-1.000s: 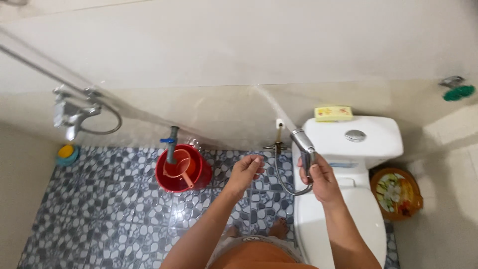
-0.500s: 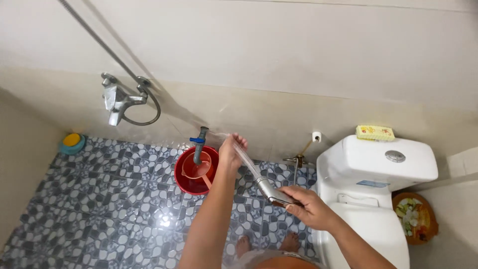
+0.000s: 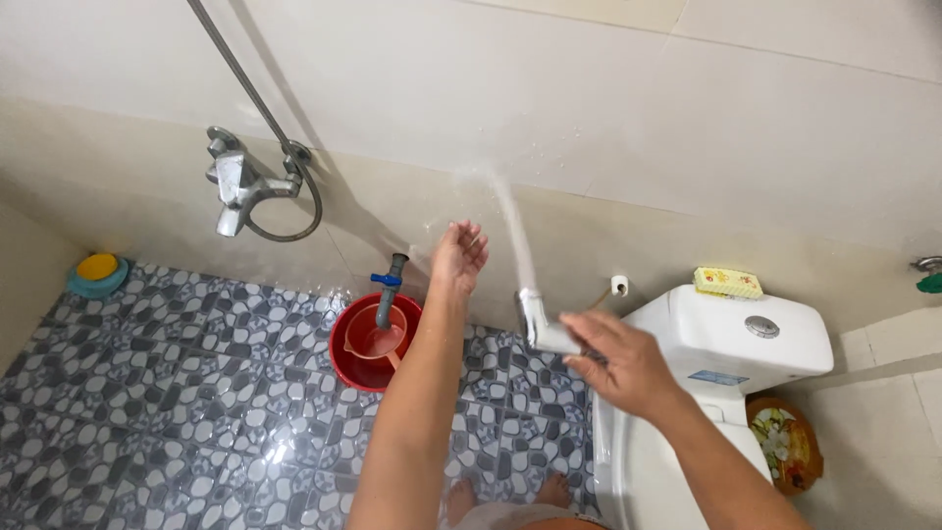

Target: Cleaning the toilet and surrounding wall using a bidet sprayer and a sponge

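Right hand (image 3: 620, 365): fingers clamped on chrome hand sprayer (image 3: 545, 329), thin jet hitting glossy beige wall tile (image 3: 589, 108). Left hand (image 3: 457, 257) raised, fingers loosely apart, near round red plastic bucket (image 3: 345, 344).

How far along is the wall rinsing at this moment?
Done: droplets and a wet sheen mark the beige wall tiles around where the jet lands. In hand: the right hand grips the spray nozzle, its water stream hitting the wall; the left hand is raised, open and empty beside the stream. Left: the wall near the shower mixer looks dry, as far as can be told.
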